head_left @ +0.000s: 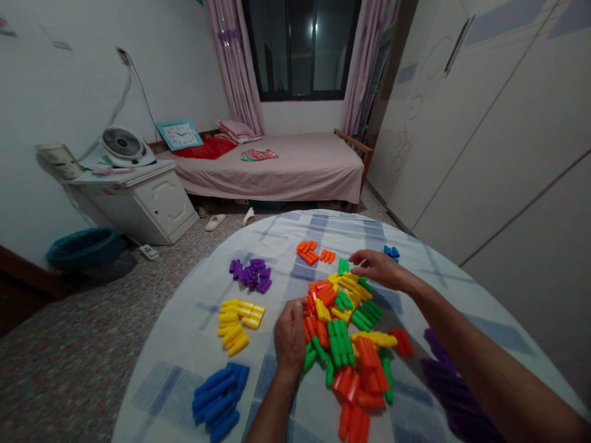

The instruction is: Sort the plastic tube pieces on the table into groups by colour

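A mixed heap of red, yellow and green plastic pieces [340, 341] lies in the middle of the round table. My left hand [290, 332] rests at the heap's left edge, its fingertips by the red pieces; whether they grip one is hidden. At the heap's far right side, my right hand [376, 267] reaches in with its fingers apart, beside a green piece [343, 266]. Sorted by colour around the heap are purple pieces [252, 275], yellow pieces [235, 323], blue pieces [217, 400] and orange pieces [307, 252].
A plaid cloth covers the table [175, 344]. Small blue pieces [391, 251] lie beyond my right hand, and purple pieces [455, 394] are partly under my right forearm. Past the table stand a bed [286, 166], a white cabinet [161, 206] and a wardrobe [462, 141].
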`<state>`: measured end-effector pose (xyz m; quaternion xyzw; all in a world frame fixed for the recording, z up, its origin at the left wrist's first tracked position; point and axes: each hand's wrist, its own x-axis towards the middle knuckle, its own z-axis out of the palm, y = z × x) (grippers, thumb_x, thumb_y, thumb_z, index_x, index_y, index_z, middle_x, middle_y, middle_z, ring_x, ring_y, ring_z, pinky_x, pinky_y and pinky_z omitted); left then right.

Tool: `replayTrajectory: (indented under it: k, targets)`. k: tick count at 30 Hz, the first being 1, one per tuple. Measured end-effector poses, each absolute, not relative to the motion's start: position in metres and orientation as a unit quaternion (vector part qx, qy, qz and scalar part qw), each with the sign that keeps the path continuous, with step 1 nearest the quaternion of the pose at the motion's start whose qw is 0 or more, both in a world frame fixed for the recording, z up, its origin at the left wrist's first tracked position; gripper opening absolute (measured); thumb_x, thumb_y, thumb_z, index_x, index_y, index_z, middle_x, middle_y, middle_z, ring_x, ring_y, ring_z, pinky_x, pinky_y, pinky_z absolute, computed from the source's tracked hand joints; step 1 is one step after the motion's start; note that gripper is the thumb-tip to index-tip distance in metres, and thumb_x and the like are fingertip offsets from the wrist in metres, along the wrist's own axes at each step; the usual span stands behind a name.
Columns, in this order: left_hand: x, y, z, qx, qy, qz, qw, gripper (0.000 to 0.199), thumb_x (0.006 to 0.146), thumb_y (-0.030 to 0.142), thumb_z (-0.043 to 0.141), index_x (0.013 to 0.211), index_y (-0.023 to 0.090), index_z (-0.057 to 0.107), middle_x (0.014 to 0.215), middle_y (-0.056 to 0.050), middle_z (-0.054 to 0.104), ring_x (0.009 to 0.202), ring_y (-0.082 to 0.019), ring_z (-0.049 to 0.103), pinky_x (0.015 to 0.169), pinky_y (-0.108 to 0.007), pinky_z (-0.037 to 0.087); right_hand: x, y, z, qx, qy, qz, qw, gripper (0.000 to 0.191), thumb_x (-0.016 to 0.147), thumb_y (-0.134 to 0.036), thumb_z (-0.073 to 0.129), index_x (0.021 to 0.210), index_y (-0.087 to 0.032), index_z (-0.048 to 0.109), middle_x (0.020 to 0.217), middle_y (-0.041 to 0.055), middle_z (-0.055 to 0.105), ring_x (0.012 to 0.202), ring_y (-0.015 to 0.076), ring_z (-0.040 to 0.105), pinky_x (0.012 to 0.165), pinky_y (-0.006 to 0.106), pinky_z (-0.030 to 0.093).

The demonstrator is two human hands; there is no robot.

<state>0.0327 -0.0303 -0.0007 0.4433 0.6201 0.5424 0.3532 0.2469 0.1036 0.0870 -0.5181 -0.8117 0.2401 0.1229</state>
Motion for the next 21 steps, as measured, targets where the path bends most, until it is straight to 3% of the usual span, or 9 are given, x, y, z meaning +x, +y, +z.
replayTrajectory:
  k: [2, 6, 11, 16, 21]
  targets:
    - [0.032, -0.030, 0.000, 0.443, 0.622, 0.539, 0.355, 0.043, 0.090, 0.049, 0.033, 0.090, 0.018, 0.064, 0.087, -0.006, 0.069, 0.081, -0.020, 0.064, 0.074, -0.030, 0.048, 0.273, 0.075, 0.093, -0.503, -0.821, 0.260, 0.078, 0.028, 0.075, -0.035, 0.057, 0.097, -0.019, 0.063, 0.090, 0.0048, 0.065, 0.080, 0.0182, 0.059, 0.074, 0.029, 0.046]
    - [0.032, -0.031, 0.002, 0.447, 0.620, 0.538, 0.356, 0.043, 0.089, 0.049, 0.033, 0.089, 0.018, 0.063, 0.087, -0.006, 0.069, 0.081, -0.020, 0.065, 0.073, -0.029, 0.048, 0.307, 0.027, 0.091, -0.485, -0.819, 0.308, 0.015, 0.034, 0.071, -0.035, 0.059, 0.102, -0.024, 0.062, 0.095, 0.0034, 0.062, 0.086, 0.0196, 0.057, 0.075, 0.030, 0.045]
    - [0.031, -0.031, 0.002, 0.441, 0.621, 0.542, 0.355, 0.044, 0.088, 0.050, 0.035, 0.089, 0.017, 0.065, 0.088, -0.007, 0.070, 0.080, -0.020, 0.065, 0.072, -0.029, 0.048, 0.305, -0.004, 0.064, -0.521, -0.823, 0.225, -0.032, 0.028, 0.072, -0.025, 0.055, 0.099, -0.026, 0.059, 0.100, 0.0053, 0.057, 0.081, 0.0179, 0.057, 0.068, 0.028, 0.042]
    - [0.031, -0.030, 0.000, 0.444, 0.611, 0.547, 0.361, 0.045, 0.088, 0.051, 0.035, 0.089, 0.017, 0.064, 0.089, -0.008, 0.070, 0.080, -0.020, 0.065, 0.072, -0.030, 0.049, 0.299, -0.002, 0.053, -0.550, -0.822, 0.142, -0.046, 0.011, 0.075, -0.021, 0.050, 0.085, -0.021, 0.055, 0.089, 0.0058, 0.056, 0.070, 0.0156, 0.056, 0.061, 0.026, 0.039]
    - [0.031, -0.030, -0.001, 0.448, 0.616, 0.545, 0.351, 0.043, 0.089, 0.049, 0.034, 0.090, 0.018, 0.064, 0.089, -0.007, 0.069, 0.081, -0.020, 0.065, 0.073, -0.030, 0.049, 0.288, 0.020, 0.075, -0.550, -0.829, 0.104, 0.024, 0.029, 0.081, -0.029, 0.048, 0.108, -0.020, 0.053, 0.100, 0.0078, 0.055, 0.077, 0.0179, 0.057, 0.068, 0.029, 0.042]
